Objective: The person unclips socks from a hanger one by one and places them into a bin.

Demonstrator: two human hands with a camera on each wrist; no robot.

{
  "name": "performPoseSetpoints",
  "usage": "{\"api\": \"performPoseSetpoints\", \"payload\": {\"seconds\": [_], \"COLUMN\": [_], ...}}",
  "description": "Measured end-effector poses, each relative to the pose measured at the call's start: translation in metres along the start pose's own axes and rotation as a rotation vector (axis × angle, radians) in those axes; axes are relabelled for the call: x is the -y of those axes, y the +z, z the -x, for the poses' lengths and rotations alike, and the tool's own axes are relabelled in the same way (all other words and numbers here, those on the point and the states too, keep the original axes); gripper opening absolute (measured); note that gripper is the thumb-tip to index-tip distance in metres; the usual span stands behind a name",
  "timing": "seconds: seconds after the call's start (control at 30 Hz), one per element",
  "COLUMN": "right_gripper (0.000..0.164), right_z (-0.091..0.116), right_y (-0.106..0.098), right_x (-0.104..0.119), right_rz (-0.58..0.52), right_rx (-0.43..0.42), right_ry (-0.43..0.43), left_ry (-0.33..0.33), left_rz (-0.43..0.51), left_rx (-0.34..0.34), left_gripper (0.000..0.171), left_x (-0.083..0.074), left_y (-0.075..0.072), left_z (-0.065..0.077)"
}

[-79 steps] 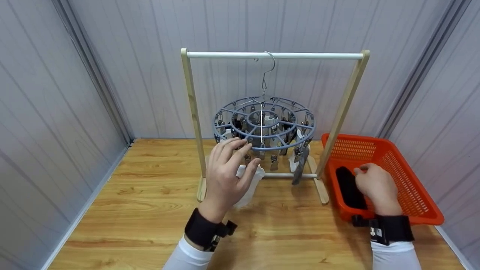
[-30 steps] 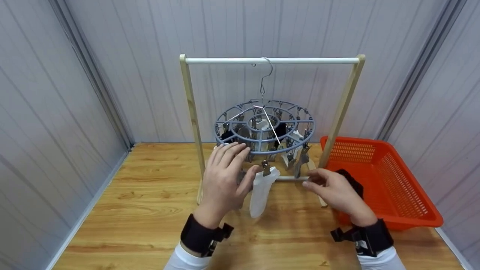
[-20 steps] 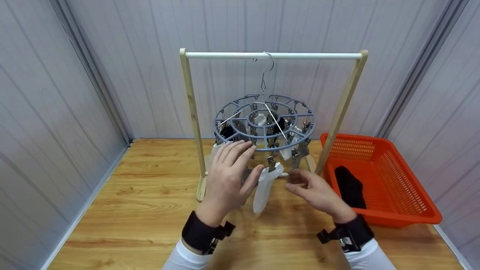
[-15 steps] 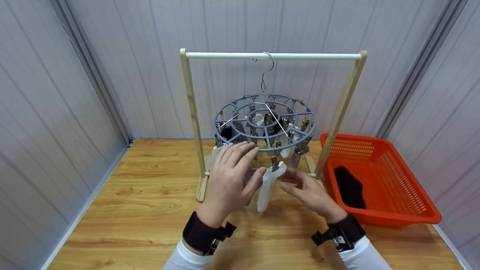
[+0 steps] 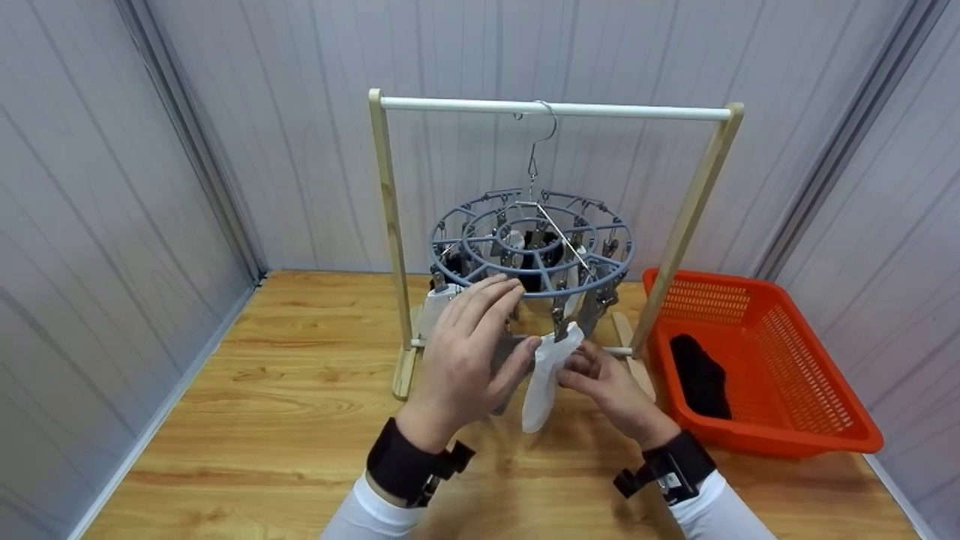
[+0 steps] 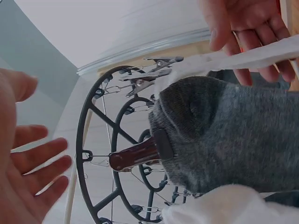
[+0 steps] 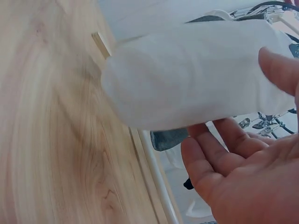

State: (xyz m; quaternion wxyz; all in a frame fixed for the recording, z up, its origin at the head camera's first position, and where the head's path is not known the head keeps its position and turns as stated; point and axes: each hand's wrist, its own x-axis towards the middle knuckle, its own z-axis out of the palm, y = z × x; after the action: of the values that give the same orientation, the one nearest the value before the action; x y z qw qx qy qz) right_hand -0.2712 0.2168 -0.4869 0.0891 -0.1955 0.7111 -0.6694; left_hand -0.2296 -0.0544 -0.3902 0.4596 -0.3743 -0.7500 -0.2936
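A white sock (image 5: 546, 386) hangs from a metal clip (image 5: 560, 319) at the front of the round grey-blue clip hanger (image 5: 559, 292). My right hand (image 5: 613, 391) is at the sock's right side. In the right wrist view its thumb is above the white sock (image 7: 187, 79) and its loosely bent fingers are below, not pinching. My left hand (image 5: 461, 367) is spread at the hanger's front left rim, thumb tip beside the white sock. In the left wrist view the left palm (image 6: 16, 179) holds nothing, and a grey sock (image 6: 229, 135) hangs nearby from a brown-looking clip (image 6: 135, 154).
The hanger hooks over the white bar (image 5: 637, 112) of a wooden stand (image 5: 697, 195). More white, grey and black socks hang on it. At the right, an orange basket (image 5: 795, 382) holds a black sock (image 5: 701, 379). Panelled walls (image 5: 315, 150) enclose the table (image 5: 285, 420).
My right hand has come left from the basket to the white sock. The hanger has turned, carrying the white sock rightward from behind my left hand, which stays near the rim.
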Motion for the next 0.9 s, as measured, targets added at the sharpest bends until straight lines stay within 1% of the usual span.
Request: {"api": "performPoseSetpoints", "payload": {"seconds": [0.1, 0.2, 0.27, 0.33, 0.4, 0.5, 0.6, 0.67, 0.73, 0.8, 0.9], "right_gripper": [0.066, 0.062, 0.057, 0.051, 0.047, 0.044, 0.041, 0.040, 0.040, 0.041, 0.040], "right_z": [0.002, 0.002, 0.003, 0.003, 0.004, 0.006, 0.007, 0.008, 0.009, 0.010, 0.011], "right_y": [0.000, 0.001, 0.002, 0.002, 0.002, 0.003, 0.004, 0.005, 0.006, 0.008, 0.010], "right_x": [0.003, 0.006, 0.007, 0.008, 0.009, 0.010, 0.010, 0.011, 0.012, 0.014, 0.017], "right_rz": [0.010, 0.039, 0.062, 0.067, 0.071, 0.063, 0.051, 0.045, 0.042, 0.043, 0.047], "right_rx": [-0.018, -0.023, -0.014, -0.004, 0.011, 0.033, 0.061, 0.077, 0.091, 0.101, 0.109], "right_ry": [0.011, 0.024, 0.017, 0.013, 0.008, 0.001, -0.013, -0.020, -0.019, -0.009, 0.013], "left_ry": [0.043, 0.057, 0.040, 0.000, -0.060, -0.168, -0.277, -0.345, -0.408, -0.481, -0.605], "left_rz": [-0.003, 0.019, 0.043, 0.060, 0.062, 0.070, 0.120, 0.190, 0.279, 0.389, 0.556], "left_rx": [-0.058, -0.078, -0.068, -0.038, -0.001, 0.062, 0.115, 0.142, 0.159, 0.171, 0.185], "left_gripper": [0.046, 0.028, 0.017, 0.012, 0.016, 0.028, 0.041, 0.048, 0.053, 0.056, 0.056], "left_x": [0.000, 0.000, -0.001, -0.003, -0.005, -0.006, -0.005, -0.004, -0.002, -0.001, -0.001], "left_y": [0.004, 0.008, 0.013, 0.019, 0.025, 0.033, 0.038, 0.040, 0.041, 0.041, 0.041], "left_z": [-0.001, -0.001, 0.000, 0.001, 0.004, 0.009, 0.013, 0.014, 0.015, 0.015, 0.014]}}
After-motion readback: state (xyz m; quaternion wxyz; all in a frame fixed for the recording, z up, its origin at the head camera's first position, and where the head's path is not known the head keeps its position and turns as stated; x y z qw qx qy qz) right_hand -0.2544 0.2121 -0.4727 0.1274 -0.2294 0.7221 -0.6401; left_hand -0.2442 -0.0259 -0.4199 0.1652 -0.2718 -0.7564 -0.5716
